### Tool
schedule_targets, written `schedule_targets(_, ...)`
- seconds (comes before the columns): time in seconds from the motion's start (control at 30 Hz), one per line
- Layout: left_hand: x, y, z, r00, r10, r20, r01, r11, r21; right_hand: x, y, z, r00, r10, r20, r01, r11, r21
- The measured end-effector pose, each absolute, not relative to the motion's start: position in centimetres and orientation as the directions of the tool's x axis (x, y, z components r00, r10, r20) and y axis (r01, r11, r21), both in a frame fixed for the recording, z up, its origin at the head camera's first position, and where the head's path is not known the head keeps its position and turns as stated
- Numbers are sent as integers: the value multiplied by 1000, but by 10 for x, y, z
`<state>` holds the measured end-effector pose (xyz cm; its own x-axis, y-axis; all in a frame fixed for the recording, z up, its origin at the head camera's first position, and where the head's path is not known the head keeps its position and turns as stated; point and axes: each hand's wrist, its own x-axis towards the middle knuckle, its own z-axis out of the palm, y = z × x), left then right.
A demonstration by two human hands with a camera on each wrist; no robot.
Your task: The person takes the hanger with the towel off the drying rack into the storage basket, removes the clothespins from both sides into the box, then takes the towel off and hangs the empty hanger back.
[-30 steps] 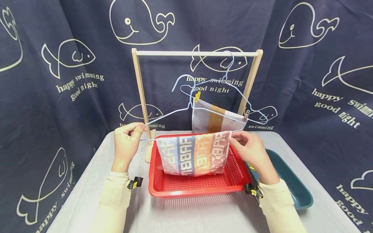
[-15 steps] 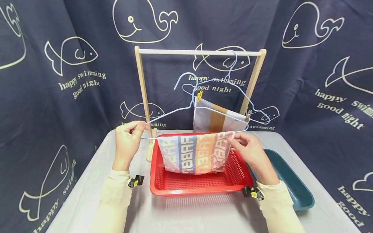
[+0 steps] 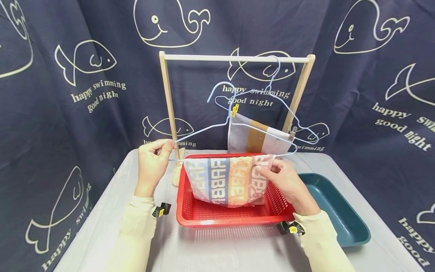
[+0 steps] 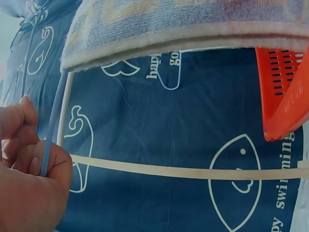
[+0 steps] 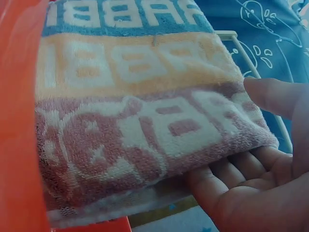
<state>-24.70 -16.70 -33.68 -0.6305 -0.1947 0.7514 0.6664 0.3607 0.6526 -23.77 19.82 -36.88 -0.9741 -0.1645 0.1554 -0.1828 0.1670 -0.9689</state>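
My left hand [image 3: 153, 164] grips the left end of a light blue wire hanger [image 3: 207, 127]; the left wrist view shows the hanger's bar [image 4: 54, 121] running through the curled fingers. Folded over the lower bar hangs a small towel [image 3: 222, 181] with blue, orange and pinkish stripes and lettering. My right hand [image 3: 289, 183] holds the towel near its upper right corner. In the right wrist view the thumb [image 5: 270, 94] lies over the front of the towel, and the other fingers are behind and under its edge.
Below the towel stands a red perforated basket [image 3: 234, 221]. A dark green tray [image 3: 353, 215] sits at the right. Behind is a wooden rack [image 3: 234, 57]; another blue hanger [image 3: 283, 104] hangs there, with a striped cloth [image 3: 258, 136] clipped by a yellow clip [image 3: 235, 110] and a metallic clip [image 3: 293, 133].
My right hand has slid slightly inward over the towel, its thumb now further onto the front. More of the hanger's right end shows. The left hand keeps its grip, and the head view has shifted slightly.
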Motion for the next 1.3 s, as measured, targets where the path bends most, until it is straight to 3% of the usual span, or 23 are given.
schedule_targets(0.2, -252, -168, -341, -627, -200, 753, 671, 353, 653, -237, 198, -369, -982, -135, 130, -155, 196, -968)
schedule_targets(0.8, -253, -170, -344, -601, -267, 753, 676, 333, 658, -234, 198, -369, -982, -169, 85, -160, 506, -847)
schedule_targets(1.3, -255, -170, -344, -590, -285, 755, 674, 340, 655, -232, 198, -372, -964, -250, 93, -232, 611, -757)
